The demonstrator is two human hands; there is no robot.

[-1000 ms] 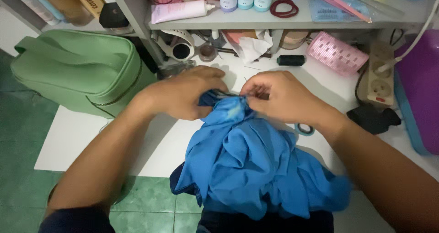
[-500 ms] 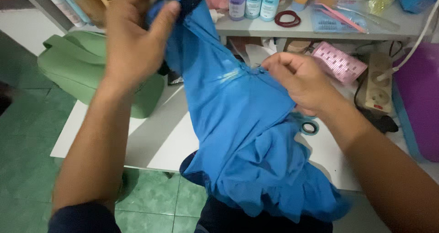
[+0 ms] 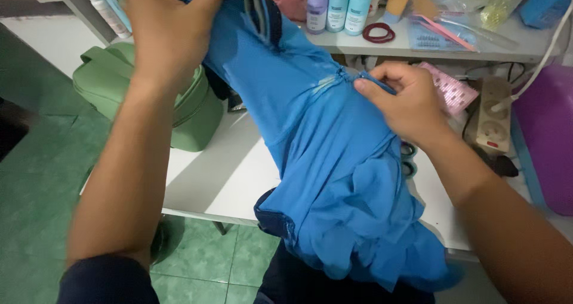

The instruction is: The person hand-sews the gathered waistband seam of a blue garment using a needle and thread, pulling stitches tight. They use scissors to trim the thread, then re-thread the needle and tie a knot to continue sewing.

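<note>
Your left hand (image 3: 170, 35) is raised near the top of the view, its grip closed tight around the upper end of the bright blue, soft knit garment (image 3: 334, 178), where a dark navy edge shows beside your fingers. Your right hand (image 3: 406, 104) sits lower and to the right of that, thumb and fingertips pinched together on the small zipper part at the garment's front seam (the pull itself is too small to make out clearly). Between the two grips the cloth is stretched fairly smooth; below your right hand it falls in loose, rumpled folds over the edge of the white flat surface (image 3: 221, 178) and down toward your lap.

Left of and below your left grip, a sage green, rounded fabric bag (image 3: 197, 110) stands on the surface. Beyond your right grip, a shelf (image 3: 441, 46) carries three smooth plastic bottles (image 3: 340, 5), purple and teal, and a dark red hair ring (image 3: 378, 33). Just right of your right hand lie a pink perforated flat piece (image 3: 453, 89) and a beige power strip (image 3: 492, 113).
</note>
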